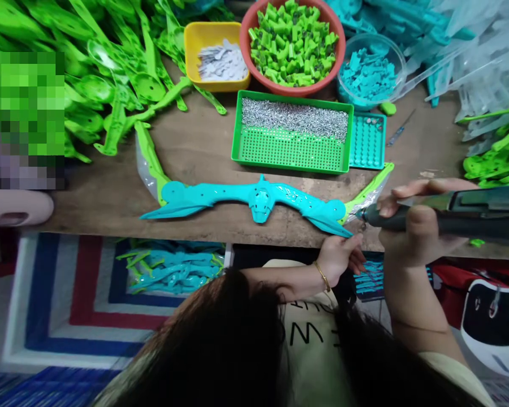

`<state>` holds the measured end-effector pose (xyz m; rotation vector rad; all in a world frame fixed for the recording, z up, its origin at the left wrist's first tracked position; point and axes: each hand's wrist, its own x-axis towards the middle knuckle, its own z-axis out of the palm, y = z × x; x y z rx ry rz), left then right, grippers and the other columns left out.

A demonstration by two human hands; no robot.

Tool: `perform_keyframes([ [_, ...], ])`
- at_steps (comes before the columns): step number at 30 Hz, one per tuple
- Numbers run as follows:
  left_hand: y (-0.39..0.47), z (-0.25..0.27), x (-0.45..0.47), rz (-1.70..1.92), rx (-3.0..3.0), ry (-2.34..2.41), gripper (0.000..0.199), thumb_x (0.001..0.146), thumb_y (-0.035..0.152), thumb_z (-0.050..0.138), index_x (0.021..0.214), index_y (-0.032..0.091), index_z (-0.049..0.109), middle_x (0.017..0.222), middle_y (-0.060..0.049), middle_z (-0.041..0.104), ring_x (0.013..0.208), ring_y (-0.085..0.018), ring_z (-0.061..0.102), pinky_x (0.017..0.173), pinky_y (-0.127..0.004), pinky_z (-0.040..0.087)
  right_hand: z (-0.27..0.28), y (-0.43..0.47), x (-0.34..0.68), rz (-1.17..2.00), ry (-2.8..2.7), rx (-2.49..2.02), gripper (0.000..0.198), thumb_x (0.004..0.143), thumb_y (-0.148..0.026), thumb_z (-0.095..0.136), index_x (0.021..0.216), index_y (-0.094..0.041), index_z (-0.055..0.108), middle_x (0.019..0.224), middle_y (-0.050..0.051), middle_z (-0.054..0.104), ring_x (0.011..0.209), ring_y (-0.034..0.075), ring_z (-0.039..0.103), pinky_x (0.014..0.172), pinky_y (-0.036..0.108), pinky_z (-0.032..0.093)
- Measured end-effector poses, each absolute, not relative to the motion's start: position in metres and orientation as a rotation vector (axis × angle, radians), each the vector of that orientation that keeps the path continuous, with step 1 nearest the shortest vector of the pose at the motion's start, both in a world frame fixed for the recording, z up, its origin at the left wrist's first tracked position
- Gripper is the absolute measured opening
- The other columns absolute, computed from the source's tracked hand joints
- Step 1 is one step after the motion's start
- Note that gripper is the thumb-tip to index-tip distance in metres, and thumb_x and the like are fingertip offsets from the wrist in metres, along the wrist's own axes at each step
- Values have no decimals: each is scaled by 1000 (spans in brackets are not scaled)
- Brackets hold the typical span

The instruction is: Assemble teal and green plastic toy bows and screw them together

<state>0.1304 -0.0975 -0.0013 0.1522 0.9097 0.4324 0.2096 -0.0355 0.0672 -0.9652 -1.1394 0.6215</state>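
The left forearm (288,282) lies nearly level across the front of the body, reaching rightward to the left hand (337,255), whose thumb and forefinger come together in a pinch while the lower fingers seem loosely curled, though shadow makes that hard to judge. The right forearm (413,311) rises steeply to the right hand (411,244), higher than the left, its fingers bent round in a closed grip.

Power screwdriver (483,208) — rear beyond right edge
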Motion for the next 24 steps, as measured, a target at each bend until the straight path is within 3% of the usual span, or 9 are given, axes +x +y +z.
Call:
perform_keyframes([
  [10, -96, 1, 130, 420, 155, 901, 32, 90, 40, 56, 72, 13, 54, 51, 0, 58, 36, -10, 54, 33, -18, 37, 46, -47, 210, 740, -1146, -988, 32, 77, -27, 75, 105, -28, 62, 88, -2, 69, 59, 13, 64, 53, 30, 53],
  [16, -95, 2, 129, 411, 162, 914, 30, 91, 35, 52, 71, 13, 55, 51, 0, 58, 35, -10, 54, 32, -17, 35, 48, -51, 215, 697, -1156, -1172, 34, 74, -40, 77, 101, -31, 59, 84, -3, 68, 62, 15, 65, 62, 34, 56],
  [24, -96, 2, 129, 405, 173, 922, 32, 85, 39, 58, 67, 14, 55, 52, 1, 59, 36, -9, 54, 35, -18, 36, 53, -53, 214, 653, -1188, -1250, 39, 71, -50, 77, 96, -28, 56, 77, -1, 65, 58, 17, 63, 57, 36, 56],
])
